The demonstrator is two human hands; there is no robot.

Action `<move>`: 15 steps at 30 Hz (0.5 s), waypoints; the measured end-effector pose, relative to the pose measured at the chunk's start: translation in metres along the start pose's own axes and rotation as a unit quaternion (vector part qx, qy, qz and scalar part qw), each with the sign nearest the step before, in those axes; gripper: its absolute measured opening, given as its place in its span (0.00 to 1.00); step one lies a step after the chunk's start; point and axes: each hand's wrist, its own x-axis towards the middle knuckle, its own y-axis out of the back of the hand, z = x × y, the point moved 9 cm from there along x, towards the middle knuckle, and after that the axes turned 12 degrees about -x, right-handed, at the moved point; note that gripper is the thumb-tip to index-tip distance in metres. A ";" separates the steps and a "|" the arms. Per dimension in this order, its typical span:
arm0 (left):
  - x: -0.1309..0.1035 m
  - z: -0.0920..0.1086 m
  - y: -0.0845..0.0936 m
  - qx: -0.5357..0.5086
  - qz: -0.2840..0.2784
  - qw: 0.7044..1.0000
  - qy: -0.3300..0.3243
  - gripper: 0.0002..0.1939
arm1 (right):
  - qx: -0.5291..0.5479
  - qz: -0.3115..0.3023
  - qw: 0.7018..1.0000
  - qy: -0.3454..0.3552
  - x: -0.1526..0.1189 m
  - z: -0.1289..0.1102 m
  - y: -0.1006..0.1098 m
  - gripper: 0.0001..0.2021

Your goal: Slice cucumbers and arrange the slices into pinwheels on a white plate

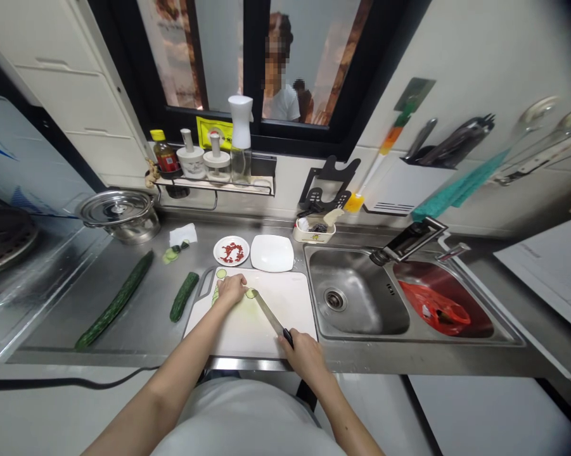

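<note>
A white cutting board [261, 323] lies on the steel counter. My right hand [304, 354] is closed around the black handle of a knife [270, 315], whose blade tip meets a cucumber slice [251, 293] on the board. My left hand [232, 289] rests near the board's upper left, fingers bent toward that slice; whether it pinches anything is too small to tell. Several overlapping slices [215, 294] lie partly hidden behind it, with a single slice [221, 273] above. Left of the board are a short cucumber piece [184, 296] and a long cucumber [116, 303].
Behind the board stand a small plate [218, 251] with red bits and a white square plate [272, 253]. Cucumber scraps [171, 255] lie by a white tissue [183, 234]. A steel pot [135, 228] is at the back left, a double sink [361, 323] at the right.
</note>
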 end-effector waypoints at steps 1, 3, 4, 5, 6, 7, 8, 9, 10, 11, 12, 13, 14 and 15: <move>0.000 0.000 0.000 0.000 0.000 1.000 0.000 0.08 | -0.001 -0.002 1.000 -0.001 0.000 0.000 0.000 0.20; 0.001 -0.001 -0.001 0.000 0.000 1.000 -0.001 0.08 | -0.004 -0.007 1.000 -0.002 0.000 0.000 0.000 0.20; 0.002 -0.001 -0.002 0.000 0.000 1.000 -0.001 0.08 | -0.006 -0.009 1.000 -0.003 -0.001 -0.001 0.001 0.20; 0.003 -0.002 -0.002 0.000 -0.001 1.000 -0.002 0.08 | -0.009 -0.010 1.000 -0.003 -0.001 -0.001 0.002 0.20; 0.003 -0.002 -0.003 0.001 -0.001 1.000 -0.001 0.08 | -0.012 -0.012 1.000 -0.003 -0.001 -0.001 0.003 0.20; 0.004 -0.002 -0.003 0.002 -0.002 1.000 -0.001 0.08 | -0.014 -0.014 1.000 -0.003 -0.001 -0.001 0.004 0.20; 0.004 -0.002 -0.003 0.002 -0.002 1.000 -0.001 0.08 | -0.017 -0.016 1.000 -0.002 -0.002 -0.001 0.005 0.20; 0.005 -0.002 -0.003 0.003 -0.002 1.000 0.000 0.08 | -0.019 -0.018 1.000 -0.001 -0.002 -0.001 0.006 0.20; 0.005 -0.003 -0.003 0.003 -0.002 1.000 0.000 0.08 | -0.022 -0.020 1.000 0.001 -0.002 -0.001 0.007 0.20; 0.005 -0.003 -0.003 0.003 -0.002 1.000 0.000 0.08 | -0.024 -0.021 0.999 0.003 -0.003 -0.001 0.008 0.20; 0.005 -0.002 -0.003 0.002 -0.002 1.000 0.000 0.08 | -0.026 -0.022 0.999 0.005 -0.003 -0.001 0.008 0.20; 0.005 -0.003 -0.003 0.002 -0.003 1.000 -0.001 0.08 | -0.029 -0.024 0.999 0.008 -0.003 -0.001 0.009 0.20; 0.005 -0.003 -0.004 0.001 -0.003 1.000 -0.002 0.08 | -0.031 -0.026 0.999 0.011 -0.003 -0.001 0.009 0.20; 0.005 -0.003 -0.004 0.001 -0.003 1.000 -0.002 0.08 | -0.034 -0.028 0.999 0.013 -0.003 -0.001 0.010 0.20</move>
